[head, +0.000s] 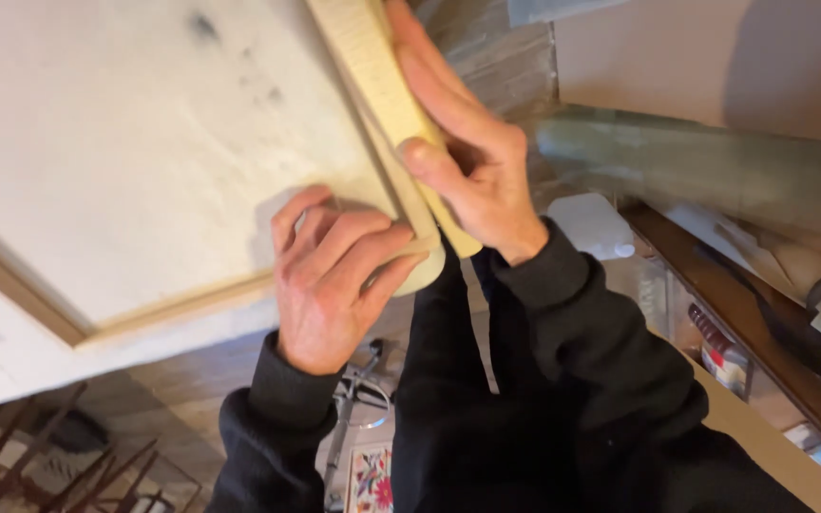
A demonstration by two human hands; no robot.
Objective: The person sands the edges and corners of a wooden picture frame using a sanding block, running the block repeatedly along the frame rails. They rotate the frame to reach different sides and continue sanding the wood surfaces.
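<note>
**Operator:** Frame corner first point(415, 242): that is where both of my hands meet. It belongs to a pale wooden frame point(182, 309) with a white, lightly smudged canvas point(144, 142) inside it, tilted across the upper left of my view.

**Second:** What is nearest to you?

**Operator:** My black sleeves point(544, 380), rising from the bottom edge. Next comes the left hand point(330, 275), fingers curled and closed over the lower rail right at the corner, fingertips on the canvas face. The right hand point(472, 166) is just beyond it, flat and mostly open, palm along the outer edge of a light wooden bar point(377, 81), thumb hooked over its face.

**Second:** Is the bar seated?

**Operator:** By my reading it lies along the frame's right edge and touches the corner, so the joint looks brought together. I cannot tell whether anything fixes it; I see no nail, screw or clamp. I would judge the fitting partly done, with fastening left, if any is meant.

**Second:** And farther off?

**Operator:** Below, a stone floor point(192, 389) with a flowered tile point(372, 480) and a dark slatted thing at the lower left. To the right, a wooden shelf point(715, 294) with small containers, and a long greenish roll point(696, 161) above it.
</note>
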